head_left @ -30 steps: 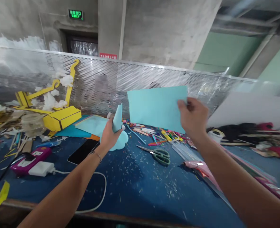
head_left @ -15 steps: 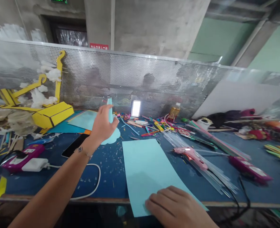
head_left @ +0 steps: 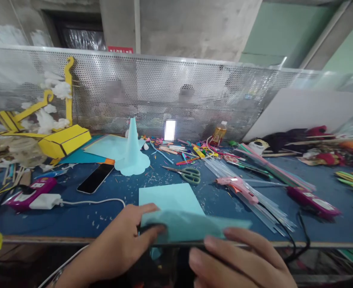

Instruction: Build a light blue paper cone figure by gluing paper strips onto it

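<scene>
Blue paper (head_left: 172, 196): at the near edge of the table (head_left: 74, 224), in front of the body, between both hands; back part lying flat, front part bent up and a bit blurry.
Left hand (head_left: 125, 240): pinching the left side of the bent part, with thumb and fingers close together on it.
Right hand (head_left: 239, 260): at the right side of the same bent part, with fingertips touching or very near; too blurry to tell whether holding tight or just resting.
Blue cone (head_left: 132, 140): standing up tall on a flat blue base (head_left: 132, 167) with a wavy edge, past the left hand.
Scissors (head_left: 191, 175): lying behind the paper, with green handles to the right.
Phone (head_left: 96, 179): lying flat, left of the scissors, with a dark screen.
Glue gun (head_left: 238, 188): pink, lying on its side over clear sticks (head_left: 266, 216), right of the paper.
Plug (head_left: 46, 201): white, pushed into a purple power strip (head_left: 46, 185) at the left.
Yellow box (head_left: 65, 141): back on the left, black along the edges.
Bottle (head_left: 219, 134): upright at the back, near the metal screen (head_left: 158, 76).
</scene>
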Available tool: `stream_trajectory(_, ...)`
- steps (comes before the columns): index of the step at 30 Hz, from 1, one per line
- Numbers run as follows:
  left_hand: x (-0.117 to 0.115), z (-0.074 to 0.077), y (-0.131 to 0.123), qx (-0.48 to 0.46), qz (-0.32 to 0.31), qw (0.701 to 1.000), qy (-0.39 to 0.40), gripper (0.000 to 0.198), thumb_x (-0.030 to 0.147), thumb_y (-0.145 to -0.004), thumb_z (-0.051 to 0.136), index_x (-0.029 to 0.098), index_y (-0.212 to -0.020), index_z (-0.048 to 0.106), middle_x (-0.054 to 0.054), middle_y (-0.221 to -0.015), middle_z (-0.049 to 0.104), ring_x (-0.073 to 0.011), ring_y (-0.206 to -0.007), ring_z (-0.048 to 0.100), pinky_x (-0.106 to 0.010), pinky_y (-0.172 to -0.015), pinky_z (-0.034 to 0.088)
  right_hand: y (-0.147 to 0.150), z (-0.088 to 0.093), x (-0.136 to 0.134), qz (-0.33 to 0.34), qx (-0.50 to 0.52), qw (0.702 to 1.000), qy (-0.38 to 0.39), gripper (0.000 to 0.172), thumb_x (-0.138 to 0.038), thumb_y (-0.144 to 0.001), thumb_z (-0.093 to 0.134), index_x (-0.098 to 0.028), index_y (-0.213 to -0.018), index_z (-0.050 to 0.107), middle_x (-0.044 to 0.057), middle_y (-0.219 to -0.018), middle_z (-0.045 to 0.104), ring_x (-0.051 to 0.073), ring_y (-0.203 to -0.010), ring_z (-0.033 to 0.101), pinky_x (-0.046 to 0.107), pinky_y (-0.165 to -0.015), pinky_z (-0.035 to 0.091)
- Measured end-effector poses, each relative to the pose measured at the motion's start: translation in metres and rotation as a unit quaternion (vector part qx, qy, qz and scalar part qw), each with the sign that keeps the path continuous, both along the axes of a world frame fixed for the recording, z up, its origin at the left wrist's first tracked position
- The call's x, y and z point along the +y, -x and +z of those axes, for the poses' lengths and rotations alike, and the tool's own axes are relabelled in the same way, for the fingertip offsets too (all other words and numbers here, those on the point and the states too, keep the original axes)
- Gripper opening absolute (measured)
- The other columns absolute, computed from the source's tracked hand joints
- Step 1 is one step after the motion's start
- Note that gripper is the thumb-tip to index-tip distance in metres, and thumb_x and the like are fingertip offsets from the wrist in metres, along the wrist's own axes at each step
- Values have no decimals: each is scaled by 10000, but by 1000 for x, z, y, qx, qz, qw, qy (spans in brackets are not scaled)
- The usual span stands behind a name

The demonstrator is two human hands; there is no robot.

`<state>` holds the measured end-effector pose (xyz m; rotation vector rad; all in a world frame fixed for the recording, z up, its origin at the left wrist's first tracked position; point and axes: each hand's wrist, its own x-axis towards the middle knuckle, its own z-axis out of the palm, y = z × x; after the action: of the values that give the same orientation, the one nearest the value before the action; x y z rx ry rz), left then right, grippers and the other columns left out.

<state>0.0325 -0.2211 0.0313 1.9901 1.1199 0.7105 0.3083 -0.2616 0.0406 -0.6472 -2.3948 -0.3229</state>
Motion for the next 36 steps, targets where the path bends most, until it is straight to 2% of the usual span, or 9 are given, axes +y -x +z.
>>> stream_trajectory(2,8,-21,5,-47,91,995,-2,365,483,-906,651,329,-1235,686,-30,-1004,746,-288,-929,679,-405,-804,551,1,-9,6,4,-5,1000,-15,473,-334,-917,678,-517,-1350,623,-57,-1113,806,265,-1055,752,421,-940,621)
stream_trajectory(4,16,-34,10,-62,136,989,5,510,489,-886,666,329,-1366,599,-45,-1025,734,-310,-943,686,-430,-790,567,5,-14,18,-14,-42,999,-3,467,-356,-931,682,-418,-1391,627,-6,-1275,759,281,-1182,708,464,-1064,558)
stream_trajectory(8,34,-38,11,11,195,977,-88,738,407,-828,712,297,-1511,456,-131,-1348,643,-393,-1198,635,-560,-971,534,12,-18,50,-74,-138,983,97,592,-537,-937,665,-275,-1463,588,102,-1514,593,381,-1350,587,607,-1139,457)
stream_trajectory(10,40,-36,5,74,173,967,-174,631,353,-842,681,268,-1452,544,-159,-1524,522,-431,-1406,485,-620,-1111,428,11,-23,63,-86,-163,972,149,663,-588,-931,654,-282,-1508,544,119,-1538,567,396,-1371,563,627,-1134,446)
stream_trajectory(12,43,-38,-3,121,101,963,-217,445,356,-910,622,257,-1343,653,-156,-1546,520,-426,-1497,379,-635,-1185,341,10,-29,73,-90,-173,963,184,705,-613,-923,651,-296,-1537,512,128,-1543,561,403,-1385,547,635,-1141,429)
stream_trajectory(15,42,-49,-14,126,17,970,-209,445,468,-958,618,276,-1356,670,-151,-1478,604,-422,-1459,448,-632,-1192,340,7,-37,82,-93,-181,958,204,765,-645,-899,663,-320,-1565,476,132,-1556,545,431,-1390,533,664,-1127,424)
stream_trajectory(20,35,-67,-23,144,36,965,-215,542,533,-982,591,253,-1447,606,-150,-1521,571,-418,-1420,506,-644,-1184,372,5,-44,91,-103,-179,955,214,800,-688,-897,642,-350,-1592,436,145,-1573,520,473,-1376,528,711,-1076,436)
stream_trajectory(26,34,-66,-23,276,33,929,-243,613,515,-1038,457,102,-1482,547,-235,-1567,485,-430,-1429,496,-676,-1108,468,5,-47,101,-111,-216,935,259,794,-743,-924,551,-380,-1611,390,132,-1639,431,502,-1436,446,753,-1080,404)
stream_trajectory(36,39,-72,-19,286,47,923,-255,616,559,-1046,452,172,-1522,511,-175,-1603,468,-388,-1491,421,-615,-1187,398,7,-50,105,-122,-209,938,249,837,-767,-889,575,-352,-1600,426,186,-1639,410,557,-1416,442,787,-1021,436)
